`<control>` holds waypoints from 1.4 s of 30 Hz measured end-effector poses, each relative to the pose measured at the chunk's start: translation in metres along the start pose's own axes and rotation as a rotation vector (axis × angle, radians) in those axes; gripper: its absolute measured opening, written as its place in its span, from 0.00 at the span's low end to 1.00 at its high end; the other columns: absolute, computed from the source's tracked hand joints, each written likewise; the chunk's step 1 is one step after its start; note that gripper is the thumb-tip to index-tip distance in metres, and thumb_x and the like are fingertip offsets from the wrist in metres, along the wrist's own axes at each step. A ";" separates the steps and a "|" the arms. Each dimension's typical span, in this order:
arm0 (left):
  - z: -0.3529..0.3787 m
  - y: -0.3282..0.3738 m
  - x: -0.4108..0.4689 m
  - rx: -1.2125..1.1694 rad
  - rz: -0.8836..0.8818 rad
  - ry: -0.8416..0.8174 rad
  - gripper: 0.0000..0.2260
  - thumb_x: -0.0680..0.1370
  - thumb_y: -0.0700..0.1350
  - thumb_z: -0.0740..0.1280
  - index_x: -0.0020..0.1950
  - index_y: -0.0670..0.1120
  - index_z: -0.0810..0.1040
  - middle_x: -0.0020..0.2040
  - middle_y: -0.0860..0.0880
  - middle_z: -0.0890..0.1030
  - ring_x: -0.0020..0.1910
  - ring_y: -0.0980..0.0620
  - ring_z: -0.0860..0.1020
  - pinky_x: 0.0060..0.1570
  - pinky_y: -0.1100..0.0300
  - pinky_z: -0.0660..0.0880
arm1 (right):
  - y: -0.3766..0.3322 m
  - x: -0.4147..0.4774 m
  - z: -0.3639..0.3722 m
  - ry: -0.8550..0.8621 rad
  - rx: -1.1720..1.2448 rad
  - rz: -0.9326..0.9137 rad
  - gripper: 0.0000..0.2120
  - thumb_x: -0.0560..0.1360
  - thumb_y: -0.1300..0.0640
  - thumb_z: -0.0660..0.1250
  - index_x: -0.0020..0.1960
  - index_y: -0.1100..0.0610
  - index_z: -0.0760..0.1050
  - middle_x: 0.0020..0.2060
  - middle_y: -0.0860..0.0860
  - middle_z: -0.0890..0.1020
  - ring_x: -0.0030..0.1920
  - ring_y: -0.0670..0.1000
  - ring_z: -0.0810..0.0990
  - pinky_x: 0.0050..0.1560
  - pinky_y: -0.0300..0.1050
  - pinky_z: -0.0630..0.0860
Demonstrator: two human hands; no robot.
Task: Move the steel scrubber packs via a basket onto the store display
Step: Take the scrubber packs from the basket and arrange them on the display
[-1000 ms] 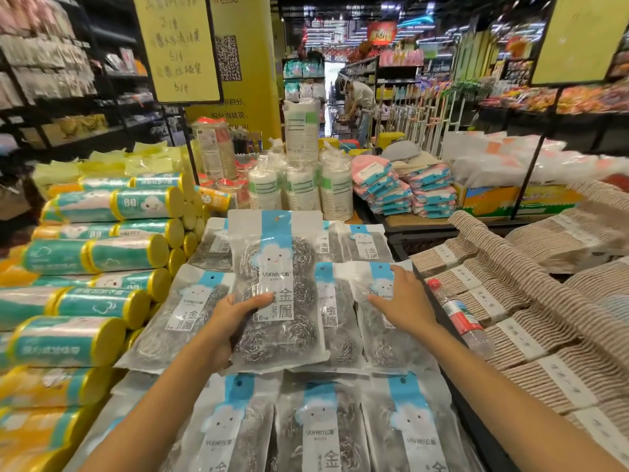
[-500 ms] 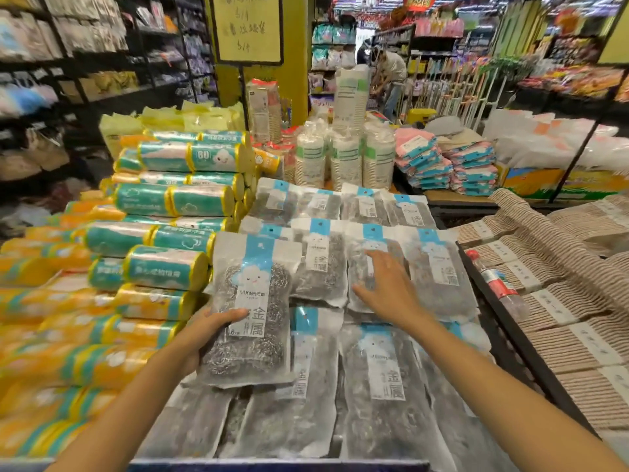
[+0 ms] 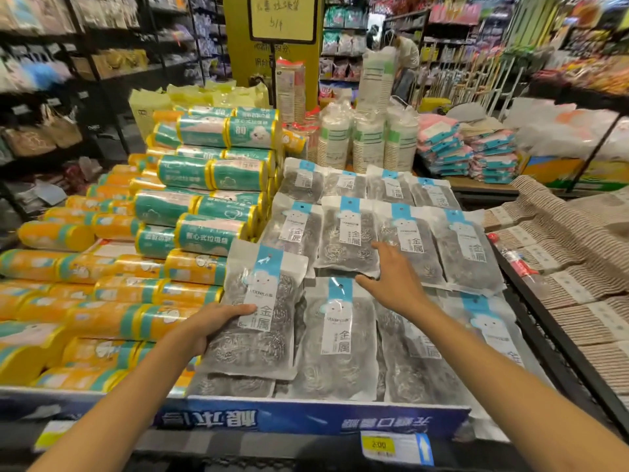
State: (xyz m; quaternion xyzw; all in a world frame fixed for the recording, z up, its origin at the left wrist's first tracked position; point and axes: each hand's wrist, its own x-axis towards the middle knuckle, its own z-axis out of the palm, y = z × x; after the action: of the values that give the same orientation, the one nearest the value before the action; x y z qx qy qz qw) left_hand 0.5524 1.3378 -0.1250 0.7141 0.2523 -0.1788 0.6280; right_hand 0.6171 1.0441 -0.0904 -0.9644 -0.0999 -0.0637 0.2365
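- The left hand (image 3: 207,327) grips the lower left part of one scrubber pack (image 3: 262,301); the thumb curls over its front and the fingers are hidden beneath; this pack is tilted up over the front left corner of the pile.
- The right hand (image 3: 391,277) is palm down with fingers spread and straight, holding nothing; its fingertips lie over the bottom edge of a middle-row pack (image 3: 347,240); whether they touch it cannot be told.
- The other scrubber packs (image 3: 337,338) are clear bags with blue and white labels, laid flat in overlapping rows on the table (image 3: 306,420).
- The table has a blue printed front strip; a yellow price tag (image 3: 378,445) sits below it.
- Left of the packs: stacked teal rolls (image 3: 207,172) and orange rolls (image 3: 102,301).
- Behind the packs: wrapped stacks of paper cups (image 3: 367,144).
- Right of the packs: a bottle (image 3: 514,262) with a red cap, beside striped cloths (image 3: 571,267).
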 end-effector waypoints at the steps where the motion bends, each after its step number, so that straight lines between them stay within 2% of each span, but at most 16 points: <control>1: 0.001 -0.001 0.000 0.024 -0.003 0.011 0.18 0.71 0.46 0.74 0.56 0.37 0.79 0.42 0.41 0.84 0.35 0.45 0.82 0.31 0.59 0.76 | -0.001 0.000 0.001 -0.005 0.003 0.010 0.33 0.75 0.48 0.67 0.74 0.56 0.58 0.71 0.53 0.66 0.70 0.55 0.65 0.66 0.50 0.64; 4: 0.005 -0.005 -0.007 0.120 0.042 0.085 0.13 0.72 0.46 0.73 0.49 0.37 0.79 0.43 0.41 0.80 0.36 0.43 0.79 0.35 0.56 0.76 | -0.010 -0.003 0.005 -0.016 0.011 0.019 0.33 0.74 0.47 0.67 0.73 0.56 0.59 0.70 0.53 0.66 0.69 0.55 0.66 0.65 0.51 0.66; 5: 0.006 -0.005 -0.007 0.152 0.064 0.109 0.12 0.72 0.47 0.73 0.44 0.38 0.78 0.39 0.39 0.80 0.34 0.44 0.79 0.35 0.57 0.76 | -0.012 -0.004 0.007 -0.021 0.010 0.018 0.32 0.74 0.47 0.67 0.73 0.56 0.59 0.70 0.53 0.67 0.68 0.55 0.66 0.64 0.51 0.67; 7: 0.003 -0.006 -0.005 0.236 0.099 0.168 0.14 0.71 0.50 0.74 0.35 0.42 0.74 0.30 0.45 0.78 0.28 0.51 0.75 0.31 0.61 0.72 | -0.017 -0.007 0.010 -0.029 0.007 0.013 0.31 0.74 0.47 0.67 0.72 0.56 0.60 0.68 0.53 0.68 0.67 0.55 0.67 0.63 0.51 0.68; 8: 0.001 -0.006 -0.002 0.297 0.120 0.210 0.16 0.69 0.53 0.75 0.37 0.42 0.74 0.33 0.46 0.78 0.30 0.51 0.75 0.33 0.60 0.72 | -0.018 -0.009 0.011 -0.030 0.007 0.009 0.31 0.74 0.48 0.67 0.72 0.56 0.60 0.68 0.53 0.68 0.67 0.55 0.68 0.63 0.51 0.68; 10: -0.002 -0.006 -0.001 0.492 0.155 0.293 0.23 0.68 0.57 0.75 0.50 0.41 0.76 0.46 0.45 0.80 0.42 0.47 0.78 0.43 0.55 0.74 | -0.020 -0.012 0.012 -0.032 0.004 0.000 0.31 0.75 0.48 0.67 0.72 0.56 0.59 0.68 0.54 0.69 0.67 0.55 0.68 0.63 0.50 0.67; 12: -0.001 -0.003 -0.004 0.638 0.228 0.372 0.33 0.68 0.58 0.75 0.65 0.41 0.70 0.58 0.43 0.78 0.55 0.43 0.77 0.47 0.55 0.71 | -0.022 -0.015 0.012 -0.037 -0.001 -0.005 0.31 0.75 0.48 0.67 0.73 0.56 0.59 0.68 0.54 0.69 0.67 0.55 0.68 0.64 0.50 0.67; 13: 0.001 -0.001 -0.007 0.688 0.293 0.405 0.35 0.68 0.58 0.74 0.68 0.42 0.68 0.62 0.43 0.76 0.59 0.42 0.75 0.48 0.55 0.71 | -0.023 -0.016 0.012 -0.039 -0.001 -0.007 0.32 0.75 0.48 0.67 0.73 0.56 0.59 0.68 0.54 0.68 0.67 0.55 0.68 0.64 0.50 0.67; 17: 0.000 0.006 -0.015 0.912 0.517 0.455 0.35 0.70 0.63 0.70 0.71 0.48 0.65 0.69 0.47 0.69 0.66 0.46 0.69 0.59 0.51 0.71 | -0.029 -0.019 0.005 -0.053 -0.008 -0.048 0.32 0.76 0.47 0.66 0.74 0.56 0.58 0.71 0.53 0.66 0.69 0.54 0.66 0.65 0.50 0.66; 20: 0.001 0.011 -0.036 1.025 0.615 0.493 0.29 0.73 0.63 0.67 0.68 0.49 0.68 0.68 0.49 0.70 0.64 0.48 0.71 0.58 0.53 0.71 | -0.039 -0.021 -0.001 -0.053 -0.006 -0.109 0.32 0.76 0.47 0.66 0.74 0.56 0.59 0.71 0.53 0.66 0.70 0.54 0.65 0.66 0.50 0.65; 23: -0.001 0.006 -0.064 1.086 0.681 0.543 0.29 0.73 0.63 0.65 0.70 0.48 0.68 0.69 0.49 0.70 0.65 0.48 0.70 0.61 0.53 0.69 | -0.052 -0.029 -0.003 -0.065 0.023 -0.202 0.31 0.76 0.48 0.66 0.73 0.57 0.60 0.70 0.54 0.67 0.70 0.55 0.65 0.67 0.50 0.64; 28: -0.004 -0.025 -0.131 1.051 0.603 0.660 0.30 0.74 0.64 0.63 0.72 0.51 0.66 0.73 0.50 0.66 0.70 0.48 0.66 0.65 0.51 0.67 | -0.083 -0.063 0.000 -0.128 0.052 -0.389 0.31 0.75 0.49 0.67 0.73 0.56 0.60 0.69 0.54 0.67 0.68 0.55 0.66 0.65 0.48 0.65; 32: -0.006 -0.078 -0.202 1.071 0.445 0.812 0.34 0.75 0.65 0.61 0.75 0.49 0.62 0.76 0.49 0.61 0.73 0.48 0.61 0.70 0.52 0.61 | -0.116 -0.116 0.012 -0.242 0.105 -0.593 0.32 0.75 0.49 0.67 0.74 0.56 0.59 0.71 0.54 0.65 0.70 0.55 0.64 0.67 0.49 0.64; 34: -0.005 -0.114 -0.242 1.036 0.351 0.889 0.37 0.73 0.67 0.61 0.75 0.48 0.61 0.76 0.48 0.62 0.73 0.47 0.63 0.70 0.52 0.60 | -0.133 -0.150 0.022 -0.315 0.127 -0.710 0.31 0.75 0.49 0.67 0.73 0.58 0.60 0.70 0.56 0.66 0.69 0.56 0.65 0.64 0.50 0.65; 37: 0.001 -0.170 -0.306 0.980 0.225 0.994 0.39 0.67 0.70 0.57 0.72 0.48 0.67 0.72 0.46 0.68 0.69 0.46 0.68 0.67 0.53 0.64 | -0.161 -0.208 0.038 -0.402 0.165 -0.881 0.30 0.75 0.49 0.67 0.72 0.59 0.61 0.68 0.56 0.67 0.67 0.57 0.66 0.62 0.48 0.64; 42: 0.008 -0.246 -0.404 0.912 0.068 1.115 0.36 0.70 0.64 0.66 0.73 0.47 0.66 0.71 0.46 0.69 0.68 0.45 0.69 0.65 0.53 0.66 | -0.201 -0.307 0.058 -0.540 0.145 -1.068 0.34 0.75 0.47 0.67 0.74 0.58 0.58 0.71 0.55 0.64 0.71 0.55 0.63 0.68 0.46 0.61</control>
State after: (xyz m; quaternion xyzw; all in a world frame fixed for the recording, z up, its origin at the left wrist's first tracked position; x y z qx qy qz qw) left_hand 0.0826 1.2957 -0.0935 0.8977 0.4133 0.1446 0.0503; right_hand 0.2781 1.1959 -0.1047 -0.7444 -0.6310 0.0804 0.2032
